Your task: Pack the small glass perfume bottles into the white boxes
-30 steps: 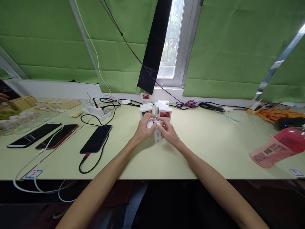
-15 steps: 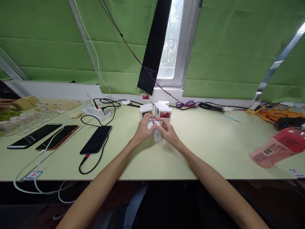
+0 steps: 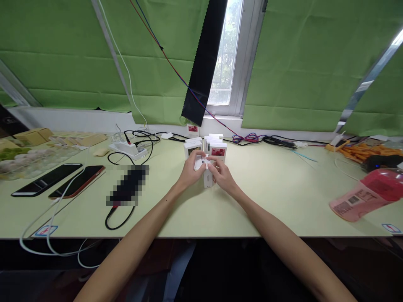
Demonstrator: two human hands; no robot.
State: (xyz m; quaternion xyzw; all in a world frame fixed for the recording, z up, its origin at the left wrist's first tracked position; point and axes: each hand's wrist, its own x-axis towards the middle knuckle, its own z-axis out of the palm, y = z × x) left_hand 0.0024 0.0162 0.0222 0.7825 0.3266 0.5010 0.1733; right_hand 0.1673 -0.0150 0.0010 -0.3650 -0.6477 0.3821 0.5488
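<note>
Both my hands meet at the middle of the pale green table (image 3: 270, 197). My left hand (image 3: 189, 171) grips a small white item (image 3: 198, 164) with a dark cord end at its fingertips. My right hand (image 3: 222, 173) holds a small white box (image 3: 208, 178) standing upright on the table, its thumb and finger touching the white item at the box's top. Just behind the hands stand several white boxes with red pictures (image 3: 218, 149).
Two phones (image 3: 45, 179) and a blurred phone (image 3: 127, 185) on a black cable lie at the left, beside a white power strip (image 3: 126, 147) and cables. A pink plastic bag (image 3: 368, 195) lies at the right. Cables (image 3: 277, 141) run along the window wall.
My hands have stayed in place on the box, with only slight finger movement. The other person's hand at the far left edge has gone out of view.
</note>
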